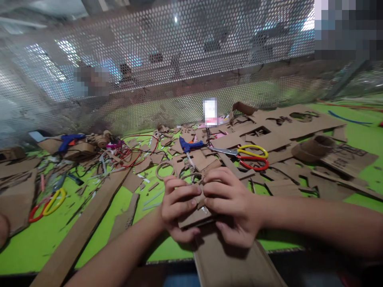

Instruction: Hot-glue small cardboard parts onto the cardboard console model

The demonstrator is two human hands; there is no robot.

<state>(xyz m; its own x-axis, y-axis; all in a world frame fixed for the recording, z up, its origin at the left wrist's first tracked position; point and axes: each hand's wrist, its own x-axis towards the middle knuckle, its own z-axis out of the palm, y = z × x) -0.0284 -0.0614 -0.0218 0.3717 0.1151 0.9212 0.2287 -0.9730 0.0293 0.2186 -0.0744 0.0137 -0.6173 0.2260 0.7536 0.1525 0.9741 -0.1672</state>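
Between my two hands is a small layered cardboard piece (196, 217), with a glossy patch on its top near my fingertips. My left hand (177, 209) grips its left side, thumb below and fingers on top. My right hand (231, 205) holds the right side, fingertips pressing on a raised bit of cardboard, thumb underneath. Below them a long cardboard strip (233, 259) reaches past the table's front edge. Just beyond my hands lie a blue glue gun (191, 144), scissors with yellow and red handles (253, 157) and a cardboard ring (164, 170).
Cardboard scraps cover the green table (98, 249). A long cardboard strip (89, 223) lies at left, near second scissors (48, 205) and another blue glue gun (70, 141). Cut cardboard sheets (287, 127) lie at right. A perforated metal screen (167, 79) stands behind. Part of another person's hand shows at far left.
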